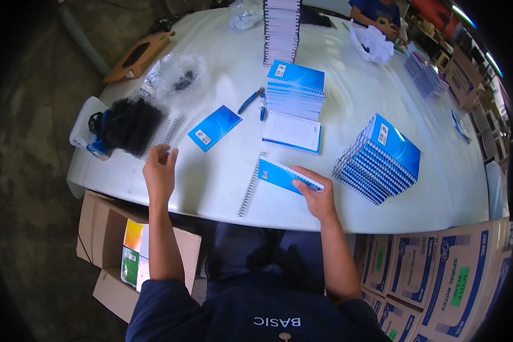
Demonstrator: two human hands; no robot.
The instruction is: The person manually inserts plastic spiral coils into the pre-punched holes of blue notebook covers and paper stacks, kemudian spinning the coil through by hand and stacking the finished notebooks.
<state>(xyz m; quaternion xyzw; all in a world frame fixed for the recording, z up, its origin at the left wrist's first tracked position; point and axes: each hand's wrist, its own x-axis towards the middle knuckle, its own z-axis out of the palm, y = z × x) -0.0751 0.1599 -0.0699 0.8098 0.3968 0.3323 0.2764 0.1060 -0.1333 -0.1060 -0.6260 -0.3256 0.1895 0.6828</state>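
Observation:
My right hand grips a small blue-covered notebook by its right end, thumb on top, just above the table's near side. A metal spiral coil slants down from the notebook's left end; its upper end meets the corner, and I cannot tell if it is threaded into the holes. My left hand is pinched together at the near edge of a heap of dark spiral coils; what lies between the fingertips is too small to make out. A loose blue cover lies beyond it.
A bound notebook stack stands right, an unbound stack ahead, with a tall stack behind. Blue pliers and a plastic bag lie on the table. Cartons flank me below. Another person sits across.

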